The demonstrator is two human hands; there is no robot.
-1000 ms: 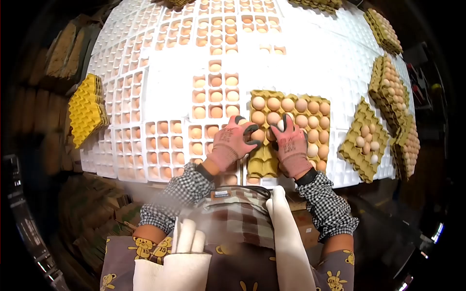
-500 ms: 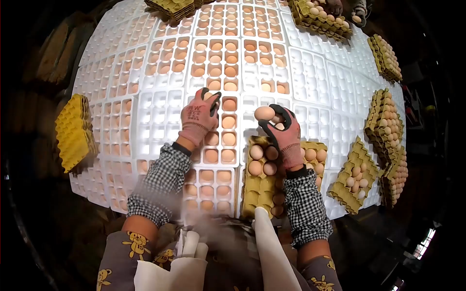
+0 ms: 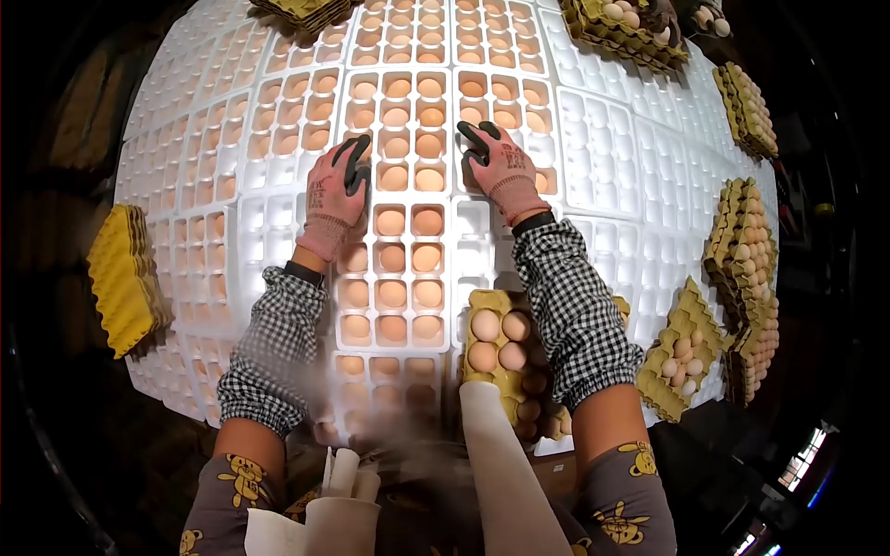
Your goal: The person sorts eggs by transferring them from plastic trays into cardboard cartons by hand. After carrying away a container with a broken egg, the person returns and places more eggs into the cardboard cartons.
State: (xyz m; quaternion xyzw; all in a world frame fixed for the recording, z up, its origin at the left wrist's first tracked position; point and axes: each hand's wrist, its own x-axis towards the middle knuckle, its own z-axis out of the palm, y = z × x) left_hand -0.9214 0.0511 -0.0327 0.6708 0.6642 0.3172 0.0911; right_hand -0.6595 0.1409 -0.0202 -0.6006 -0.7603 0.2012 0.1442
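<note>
My left hand (image 3: 350, 174), in a pink glove with black fingertips, reaches over the left column of a white egg tray (image 3: 400, 198). Its fingers and thumb are apart around a cell; what lies beneath them is partly hidden. My right hand (image 3: 477, 148), gloved alike, is over the left side of the neighbouring white tray (image 3: 553, 139), fingers spread and no egg visible in them. Brown eggs (image 3: 427, 221) fill many cells between and below the hands. Near my body, a yellowish pulp tray (image 3: 489, 298) holds several eggs, partly covered by my right sleeve.
A yellow tray stack (image 3: 120, 278) stands at far left. Pulp trays with eggs (image 3: 682, 357) and stacked egg trays (image 3: 742, 250) line the right. At the top right, another person's gloved hand (image 3: 712, 18) is beside a pulp tray (image 3: 626, 42). White rolls (image 3: 348, 482) are near my lap.
Both hands have moved away from my body, first off the pulp tray and then farther over the white trays. The eggs seen in my right hand are no longer visible there.
</note>
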